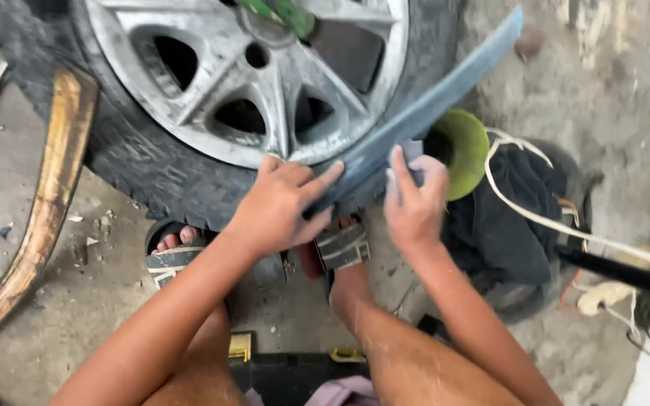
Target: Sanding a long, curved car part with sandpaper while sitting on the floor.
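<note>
A long, flat grey-blue strip [423,113] is held across the middle of the view, running from the centre up toward one o'clock, where its far end reaches the top edge. Its near end is pinned by the left hand [280,203], whose fingers are laid flat and spread over it — pressed down rather than curled around, the thumb side against the tyre. At three o'clock of that hand, the right hand [414,199] is closed on a small pale cloth [414,154], which is pressed against the strip's lower edge; how tightly it is gripped cannot be told.

Behind the strip, at eleven to twelve o'clock, a wheel is seen — a worn silver alloy rim [265,90] inside a black tyre [152,169], which touches the concrete floor [77,301]. Two sandalled feet [178,252] are planted just below the tyre. A green funnel-like cup [464,150] lies at three o'clock, just beside the right hand, with dark cloth [513,218] and a white cord [536,214] next to it. A curved wooden piece [47,203] rests at nine o'clock.
</note>
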